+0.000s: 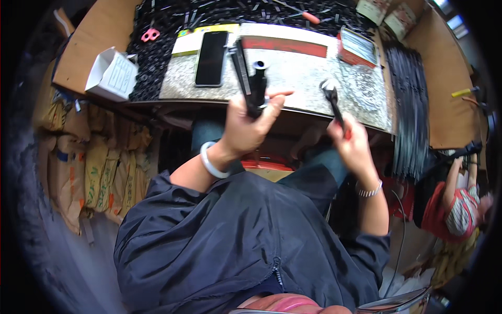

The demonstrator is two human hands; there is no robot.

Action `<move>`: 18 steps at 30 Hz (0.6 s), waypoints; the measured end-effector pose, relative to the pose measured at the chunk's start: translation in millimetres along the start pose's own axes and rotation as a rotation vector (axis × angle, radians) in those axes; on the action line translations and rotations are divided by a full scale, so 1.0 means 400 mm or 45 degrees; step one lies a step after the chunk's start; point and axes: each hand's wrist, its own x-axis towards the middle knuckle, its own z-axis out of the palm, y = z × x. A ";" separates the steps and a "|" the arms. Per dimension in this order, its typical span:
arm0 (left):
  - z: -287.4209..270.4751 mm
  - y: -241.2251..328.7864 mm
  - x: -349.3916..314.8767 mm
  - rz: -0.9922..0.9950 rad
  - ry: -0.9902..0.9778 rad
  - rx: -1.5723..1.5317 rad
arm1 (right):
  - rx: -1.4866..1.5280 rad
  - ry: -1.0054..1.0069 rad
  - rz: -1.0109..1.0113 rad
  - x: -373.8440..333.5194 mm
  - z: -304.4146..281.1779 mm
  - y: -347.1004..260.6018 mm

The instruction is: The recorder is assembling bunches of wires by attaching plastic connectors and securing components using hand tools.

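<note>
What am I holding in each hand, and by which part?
Left hand: black pieces, by their lower ends. Right hand: a tool, by its handle.

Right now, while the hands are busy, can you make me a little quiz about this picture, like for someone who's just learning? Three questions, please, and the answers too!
1. True or false: the left hand has a white bangle on its wrist.

2. Pick one. What is the left hand holding?
A) the phone
B) a black part
C) the scissors

3. Fill in the blank: the right hand holds a tool with some ____ colour on its handle.

Key:
1. True.
2. B.
3. Red.
</note>
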 end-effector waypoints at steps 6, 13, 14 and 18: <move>0.002 0.010 0.005 0.049 -0.090 0.042 | -1.051 0.326 0.443 0.149 -0.221 0.150; 0.015 0.019 0.004 0.124 -0.077 0.070 | -1.227 0.151 0.720 0.196 -0.232 0.166; 0.020 0.019 0.004 0.110 -0.074 0.025 | -1.230 0.153 0.713 0.196 -0.235 0.169; 0.024 0.022 0.007 0.102 -0.109 -0.024 | -1.196 0.259 0.647 0.183 -0.242 0.172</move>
